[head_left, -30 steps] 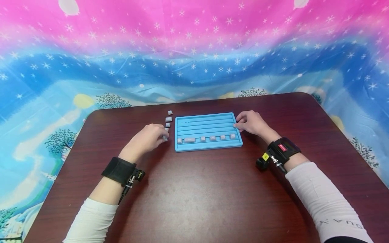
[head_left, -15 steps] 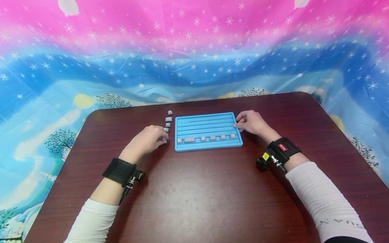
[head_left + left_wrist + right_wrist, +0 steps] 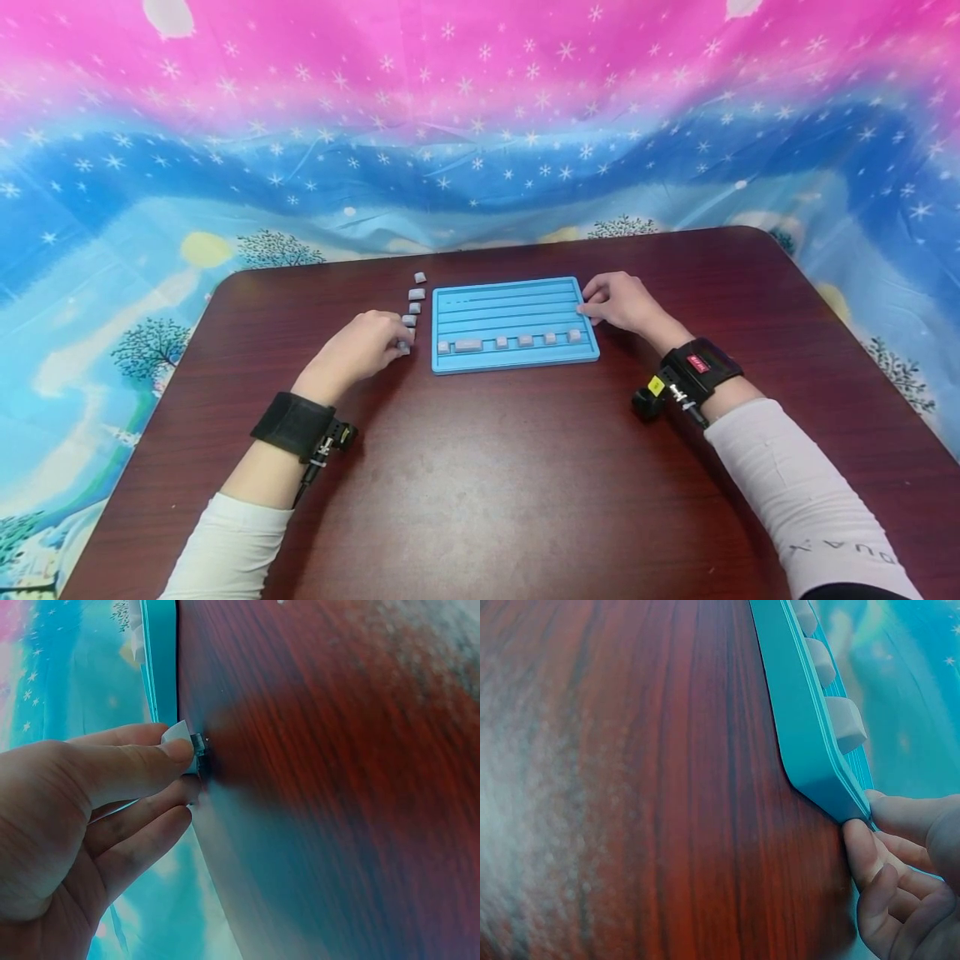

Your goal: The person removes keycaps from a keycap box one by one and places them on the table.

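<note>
Left of the tray, my left hand [image 3: 362, 346] pinches a pale keycap [image 3: 177, 735] between thumb and fingers, low over the table. A dark, partly clear piece shows under the keycap in the left wrist view. My right hand [image 3: 622, 302] grips the right edge of the blue tray [image 3: 517, 364], thumb at the upper rim and a finger against the outer side. Along a lower groove of the tray stand several pale keycaps [image 3: 845, 724], including one long keycap [image 3: 468, 345]. The tray's upper grooves show bare.
Several loose keycaps [image 3: 417, 294] lie in a column on the dark wooden table [image 3: 480, 483], between my left hand and the tray. A printed snow-scene cloth [image 3: 480, 167] hangs behind the table's far edge.
My left hand has shifted slightly left and nearer with its keycap, uncovering more of the loose keycaps behind it. The right hand and the tray stay in place.
</note>
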A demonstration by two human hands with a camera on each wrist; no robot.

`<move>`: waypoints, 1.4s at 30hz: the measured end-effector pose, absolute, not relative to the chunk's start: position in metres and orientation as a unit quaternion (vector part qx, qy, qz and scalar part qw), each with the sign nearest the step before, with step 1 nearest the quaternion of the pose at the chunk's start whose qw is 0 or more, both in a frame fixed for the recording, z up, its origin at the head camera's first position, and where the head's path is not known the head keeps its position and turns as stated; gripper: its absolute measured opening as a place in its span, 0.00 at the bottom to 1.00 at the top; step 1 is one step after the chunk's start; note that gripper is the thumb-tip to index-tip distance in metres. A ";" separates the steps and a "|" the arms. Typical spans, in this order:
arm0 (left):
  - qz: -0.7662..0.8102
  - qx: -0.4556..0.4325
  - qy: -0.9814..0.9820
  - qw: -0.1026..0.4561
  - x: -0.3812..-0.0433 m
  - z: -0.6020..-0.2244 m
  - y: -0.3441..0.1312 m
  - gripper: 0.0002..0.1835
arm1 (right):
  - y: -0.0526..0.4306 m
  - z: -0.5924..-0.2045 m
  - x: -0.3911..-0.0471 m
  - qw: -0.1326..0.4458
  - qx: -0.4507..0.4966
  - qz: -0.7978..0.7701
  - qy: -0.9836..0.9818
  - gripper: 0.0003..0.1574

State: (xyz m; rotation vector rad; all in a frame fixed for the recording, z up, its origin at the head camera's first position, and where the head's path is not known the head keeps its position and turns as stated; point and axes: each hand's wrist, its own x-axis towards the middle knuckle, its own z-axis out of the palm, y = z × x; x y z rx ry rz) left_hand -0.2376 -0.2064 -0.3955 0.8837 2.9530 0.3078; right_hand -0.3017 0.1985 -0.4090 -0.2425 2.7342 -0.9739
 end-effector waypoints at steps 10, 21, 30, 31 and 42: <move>0.099 0.286 0.953 0.018 -0.234 -0.395 -0.207 0.11 | 0.199 -0.410 -0.302 0.115 -0.079 -0.331 0.933 0.20; 0.094 0.287 0.953 0.008 -0.234 -0.388 -0.208 0.14 | 0.199 -0.409 -0.303 0.111 -0.083 -0.329 0.934 0.20; 0.095 0.296 0.950 0.007 -0.241 -0.374 -0.191 0.14 | 0.199 -0.411 -0.304 0.112 -0.083 -0.332 0.933 0.20; 0.096 0.297 0.950 0.008 -0.241 -0.374 -0.188 0.14 | 0.199 -0.411 -0.304 0.112 -0.083 -0.331 0.933 0.20; 0.097 0.318 0.943 0.010 -0.245 -0.377 -0.160 0.16 | 0.198 -0.410 -0.303 0.113 -0.081 -0.327 0.935 0.21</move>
